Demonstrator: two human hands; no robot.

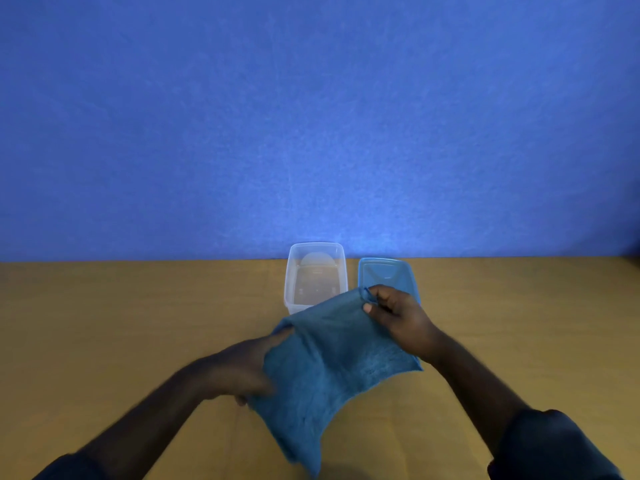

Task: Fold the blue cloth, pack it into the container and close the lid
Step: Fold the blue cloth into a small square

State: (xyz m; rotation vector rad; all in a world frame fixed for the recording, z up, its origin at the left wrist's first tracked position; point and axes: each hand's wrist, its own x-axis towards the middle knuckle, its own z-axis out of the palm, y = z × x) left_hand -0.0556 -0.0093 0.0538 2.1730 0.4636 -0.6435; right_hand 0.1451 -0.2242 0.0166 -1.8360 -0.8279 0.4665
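The blue cloth point(329, 368) is lifted off the wooden table, stretched between both hands and hanging toward me. My left hand point(242, 368) grips its left edge, blurred by motion. My right hand point(398, 317) pinches the far right corner by a small loop. Behind the cloth stands the clear plastic container point(313, 271), open and with nothing inside; the cloth hides its near rim. The blue lid point(384, 271) lies flat to the right of the container, partly behind my right hand.
The wooden table point(138, 323) spreads wide to the left and right. A blue wall point(311, 116) rises straight behind the container and lid.
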